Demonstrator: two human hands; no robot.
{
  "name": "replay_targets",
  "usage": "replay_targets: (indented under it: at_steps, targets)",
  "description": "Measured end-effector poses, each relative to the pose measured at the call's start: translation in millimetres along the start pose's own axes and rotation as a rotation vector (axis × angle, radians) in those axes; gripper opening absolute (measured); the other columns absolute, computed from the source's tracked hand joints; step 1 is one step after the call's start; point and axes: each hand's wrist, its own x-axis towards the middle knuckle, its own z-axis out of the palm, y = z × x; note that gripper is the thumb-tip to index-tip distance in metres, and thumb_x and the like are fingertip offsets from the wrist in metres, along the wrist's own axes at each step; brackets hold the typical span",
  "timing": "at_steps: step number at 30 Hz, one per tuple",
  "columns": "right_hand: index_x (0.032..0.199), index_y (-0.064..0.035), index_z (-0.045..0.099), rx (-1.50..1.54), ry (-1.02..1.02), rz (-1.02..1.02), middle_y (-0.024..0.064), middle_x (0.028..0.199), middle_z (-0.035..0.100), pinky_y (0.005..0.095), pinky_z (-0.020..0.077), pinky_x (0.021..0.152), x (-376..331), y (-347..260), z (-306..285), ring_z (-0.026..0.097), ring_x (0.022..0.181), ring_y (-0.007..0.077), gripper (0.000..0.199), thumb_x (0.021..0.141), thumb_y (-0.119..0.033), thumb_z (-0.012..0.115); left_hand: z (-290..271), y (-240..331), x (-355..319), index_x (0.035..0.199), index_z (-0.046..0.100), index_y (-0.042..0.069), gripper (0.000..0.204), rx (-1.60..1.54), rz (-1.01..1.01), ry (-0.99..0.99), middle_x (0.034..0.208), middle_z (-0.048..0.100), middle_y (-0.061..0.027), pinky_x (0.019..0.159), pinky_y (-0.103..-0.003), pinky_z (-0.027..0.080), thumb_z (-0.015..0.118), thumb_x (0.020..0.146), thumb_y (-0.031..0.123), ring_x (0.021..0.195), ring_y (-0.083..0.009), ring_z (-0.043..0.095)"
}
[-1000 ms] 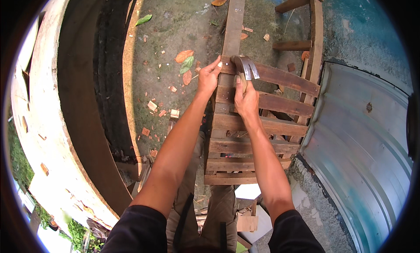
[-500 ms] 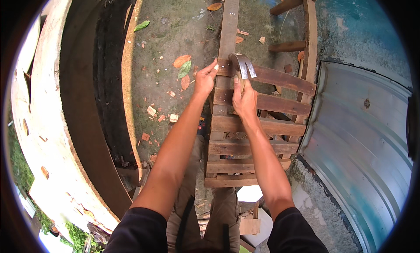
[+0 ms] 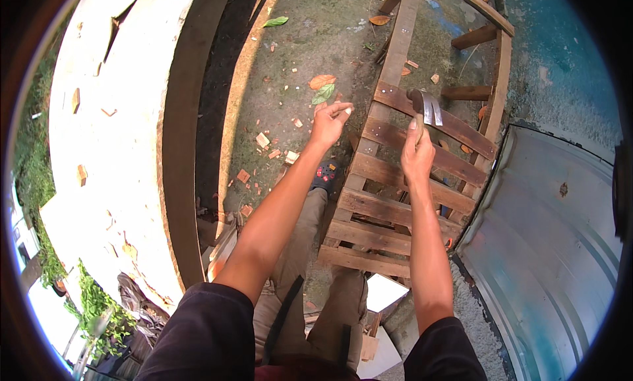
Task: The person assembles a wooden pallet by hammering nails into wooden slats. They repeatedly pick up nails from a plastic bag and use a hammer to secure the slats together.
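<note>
My right hand [image 3: 418, 158] is wrapped around the handle of a claw hammer [image 3: 428, 109]. The hammer's metal head and split claw lie over the top slat of a wooden slatted frame [image 3: 402, 138], near that slat's left half. My left hand [image 3: 328, 125] hovers left of the frame, apart from it, over the ground. Its thumb and fingers are drawn together in a pinch; whatever is between them is too small to make out. Brown slats cross the frame's lower part, and small nail heads show at the top slat's left end.
A corrugated metal sheet [image 3: 537, 249] leans along the right, beside a blue wall [image 3: 560, 64]. A large pale board [image 3: 125, 150] stands at the left. Leaves [image 3: 323, 94] and wood chips [image 3: 262, 140] litter the concrete. My shoe [image 3: 323, 175] is beside the frame.
My left hand has come off the top slat's left end and moved away from the frame. The view has shifted, with the frame now farther right and tilted. The hammer stays in my right hand.
</note>
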Motion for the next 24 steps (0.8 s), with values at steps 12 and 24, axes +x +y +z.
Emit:
replay_targets:
  at_steps: [12,24]
  targets:
    - [0.098,0.0041,0.064,0.159,-0.319,0.121,0.0045,0.073,0.058,0.0332,0.0456,0.065,-321.9,122.3,-43.7,0.052,0.070,0.0124,0.041,0.103,-0.036,0.064,12.8,-53.8,-404.5,0.111,0.069,-0.001,0.024,-0.464,-0.192,0.342,0.099,0.073,-0.0086,0.081,-0.027,0.054,0.063,0.103,0.021,0.091,-0.0143,0.069]
    - [0.113,0.0084,0.054,-0.410,-0.504,-0.383,0.0293,0.091,0.062,0.0540,0.0460,0.076,-421.4,149.8,-32.4,0.060,0.085,0.0495,0.044,0.102,-0.033,0.060,-37.6,-88.4,-636.1,0.109,0.069,-0.001,0.025,-0.535,-0.280,0.747,0.096,0.072,-0.0050,0.081,-0.028,0.052,0.057,0.106,0.021,0.087,-0.0111,0.065]
